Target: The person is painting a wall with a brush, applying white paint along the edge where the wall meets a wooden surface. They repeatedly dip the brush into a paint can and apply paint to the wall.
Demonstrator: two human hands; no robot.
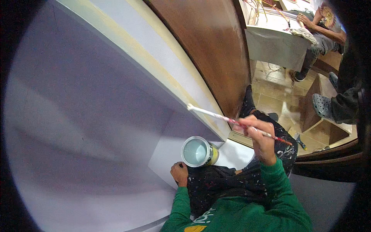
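Note:
My right hand [259, 135] grips a long, thin paintbrush [216, 115] with a white-smeared front and a reddish handle end. Its pale tip is at the edge of the white panel [147, 62], which carries yellowish bands; whether it touches cannot be told. Below the brush stands an open paint can [213, 155] holding pale paint. My left hand [179, 174] is closed beside the can, close to my dark, paint-spotted trousers; anything inside its fingers is hidden.
A brown wooden panel [208, 42] curves beyond the white edge, and a pale purple-grey wall [77, 116] fills the left. At the right are another person's clog [322, 106], a wooden box [315, 112] and a tool [300, 142] on the tiles. Another person sits by a white table [270, 36] with wires.

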